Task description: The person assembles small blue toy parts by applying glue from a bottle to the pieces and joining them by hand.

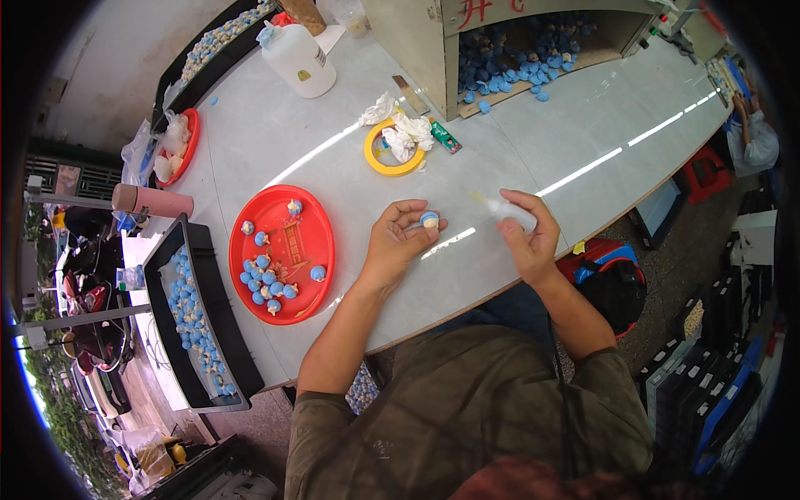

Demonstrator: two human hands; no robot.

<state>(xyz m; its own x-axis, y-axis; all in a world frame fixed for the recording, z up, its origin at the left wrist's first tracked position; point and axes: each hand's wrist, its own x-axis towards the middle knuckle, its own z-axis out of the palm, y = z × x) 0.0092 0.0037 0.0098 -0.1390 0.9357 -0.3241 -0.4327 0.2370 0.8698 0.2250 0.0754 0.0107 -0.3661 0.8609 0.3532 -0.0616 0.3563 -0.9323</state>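
Between the thumb and fingers of my left hand [400,237] is a small blue and cream toy piece [429,220]. My right hand [533,237] grips a small white squeeze bottle [518,215], its thin yellowish tip pointing toward the left hand. The tip and the toy piece are apart. To the left of my left hand lies a round red plate [321,225] with several similar blue and cream pieces [265,277] on it, most of them grouped at its lower part.
A black tray [218,317] of blue pieces stands at the left edge, below a pink flask [154,201]. Farther back are a yellow tape roll [372,158] with crumpled tissue [408,135], a white jug [300,62], and an open-fronted box [412,50] with blue parts inside.
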